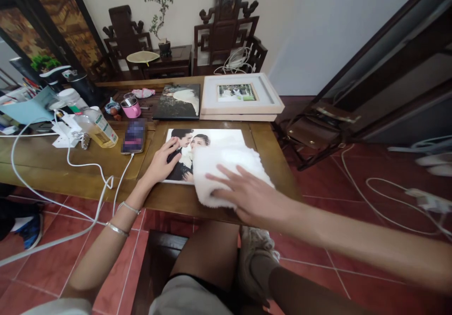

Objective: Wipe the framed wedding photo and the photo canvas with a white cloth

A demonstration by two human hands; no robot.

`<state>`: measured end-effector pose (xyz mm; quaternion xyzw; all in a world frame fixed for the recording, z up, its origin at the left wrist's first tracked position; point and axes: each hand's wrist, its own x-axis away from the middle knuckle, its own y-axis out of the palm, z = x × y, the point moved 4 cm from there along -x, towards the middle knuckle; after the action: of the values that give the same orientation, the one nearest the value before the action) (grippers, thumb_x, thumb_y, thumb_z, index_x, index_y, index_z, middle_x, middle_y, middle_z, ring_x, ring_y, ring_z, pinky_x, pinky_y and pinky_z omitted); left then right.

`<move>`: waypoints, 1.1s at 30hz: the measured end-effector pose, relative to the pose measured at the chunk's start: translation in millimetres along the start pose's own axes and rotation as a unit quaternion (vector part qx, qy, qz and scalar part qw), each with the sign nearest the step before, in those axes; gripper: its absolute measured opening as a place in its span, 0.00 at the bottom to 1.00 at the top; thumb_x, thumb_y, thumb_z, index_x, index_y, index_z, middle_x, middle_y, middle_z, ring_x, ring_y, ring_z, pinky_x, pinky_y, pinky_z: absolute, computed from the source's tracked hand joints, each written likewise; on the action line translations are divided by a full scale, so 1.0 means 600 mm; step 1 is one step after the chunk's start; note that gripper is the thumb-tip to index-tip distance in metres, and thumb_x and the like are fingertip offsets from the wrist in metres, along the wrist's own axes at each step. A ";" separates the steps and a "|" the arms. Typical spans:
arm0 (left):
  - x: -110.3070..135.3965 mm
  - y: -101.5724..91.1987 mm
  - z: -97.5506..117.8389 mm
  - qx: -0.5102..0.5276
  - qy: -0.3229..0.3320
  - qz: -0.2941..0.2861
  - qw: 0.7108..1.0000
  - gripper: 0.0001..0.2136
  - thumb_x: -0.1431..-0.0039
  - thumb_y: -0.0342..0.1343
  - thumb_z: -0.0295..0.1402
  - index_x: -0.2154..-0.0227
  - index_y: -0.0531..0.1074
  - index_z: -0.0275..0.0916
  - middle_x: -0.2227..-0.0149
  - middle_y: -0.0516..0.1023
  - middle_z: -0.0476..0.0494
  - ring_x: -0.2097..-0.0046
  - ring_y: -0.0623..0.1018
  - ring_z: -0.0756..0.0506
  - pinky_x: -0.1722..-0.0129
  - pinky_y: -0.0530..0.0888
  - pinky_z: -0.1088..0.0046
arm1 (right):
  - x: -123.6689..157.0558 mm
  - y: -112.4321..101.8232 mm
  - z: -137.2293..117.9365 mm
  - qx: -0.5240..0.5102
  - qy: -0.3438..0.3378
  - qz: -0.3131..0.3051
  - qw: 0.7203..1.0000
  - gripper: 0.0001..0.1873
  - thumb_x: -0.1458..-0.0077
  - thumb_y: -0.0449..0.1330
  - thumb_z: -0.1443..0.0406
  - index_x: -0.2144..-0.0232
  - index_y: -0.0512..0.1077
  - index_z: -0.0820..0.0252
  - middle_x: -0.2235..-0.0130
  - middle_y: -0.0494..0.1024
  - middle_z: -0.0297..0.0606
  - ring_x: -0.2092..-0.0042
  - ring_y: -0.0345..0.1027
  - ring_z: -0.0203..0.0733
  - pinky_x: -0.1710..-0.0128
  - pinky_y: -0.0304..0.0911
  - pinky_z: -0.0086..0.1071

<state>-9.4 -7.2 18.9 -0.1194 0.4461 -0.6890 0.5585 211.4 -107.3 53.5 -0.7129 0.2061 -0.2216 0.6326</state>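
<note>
A photo panel (182,162) showing a couple lies flat near the front edge of the wooden table. Resting on its left side, my left hand (164,160) has its fingers stretched out over the picture. A fluffy white cloth (229,164) covers the panel's right part and hangs past its lower right corner. My right hand (247,192) presses on this cloth from above, fingers spread and slightly blurred. The panel's right half is mostly hidden beneath the cloth.
Behind the panel lie a dark photo panel (180,101) and stacked white frames (243,109). Leftward are a phone (134,137) on a cable, a pink cup (131,107) and a bottle of yellow liquid (100,129). A brown bag (310,129) is at the right.
</note>
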 end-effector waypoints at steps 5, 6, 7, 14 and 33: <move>-0.001 -0.002 0.000 0.006 0.005 -0.004 1.000 0.21 0.37 0.49 0.40 0.45 0.68 0.36 0.38 0.63 0.36 0.36 0.61 0.41 0.36 0.56 0.57 | -0.066 -0.021 0.139 0.014 0.025 0.027 0.999 0.34 0.57 0.50 0.78 0.45 0.66 0.63 0.38 0.60 0.52 0.36 0.45 0.62 0.44 0.51 0.59; -0.001 -0.002 0.001 0.008 0.005 -0.004 1.000 0.21 0.37 0.49 0.40 0.45 0.68 0.37 0.38 0.63 0.37 0.36 0.61 0.41 0.36 0.56 0.56 | -0.076 -0.023 0.164 0.016 0.034 0.026 0.999 0.34 0.57 0.49 0.78 0.45 0.65 0.65 0.40 0.63 0.54 0.37 0.50 0.61 0.45 0.52 0.58; -0.001 -0.003 0.002 0.009 0.005 -0.003 1.000 0.21 0.37 0.49 0.40 0.45 0.68 0.37 0.38 0.64 0.37 0.36 0.61 0.41 0.37 0.57 0.56 | -0.084 -0.024 0.184 0.017 0.042 0.026 0.999 0.34 0.57 0.49 0.78 0.44 0.65 0.66 0.43 0.66 0.56 0.39 0.55 0.61 0.46 0.54 0.58; -0.001 -0.003 0.002 0.013 0.002 0.005 1.000 0.21 0.38 0.51 0.38 0.45 0.69 0.34 0.39 0.64 0.35 0.37 0.62 0.42 0.37 0.57 0.59 | -0.063 -0.010 0.138 0.031 0.079 0.042 0.995 0.34 0.57 0.49 0.77 0.45 0.65 0.65 0.43 0.66 0.55 0.38 0.48 0.65 0.49 0.56 0.60; -0.001 -0.002 -0.001 0.010 -0.002 -0.003 1.000 0.22 0.38 0.49 0.40 0.44 0.67 0.36 0.38 0.63 0.37 0.36 0.61 0.42 0.36 0.56 0.58 | -0.101 -0.019 0.203 0.015 0.052 0.048 0.997 0.33 0.56 0.48 0.79 0.45 0.64 0.69 0.44 0.67 0.60 0.37 0.49 0.62 0.45 0.52 0.60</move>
<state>-10.3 -6.7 19.5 -0.1163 0.4377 -0.6953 0.5581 232.0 27.5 49.2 -0.6798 0.2693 -0.2308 0.6420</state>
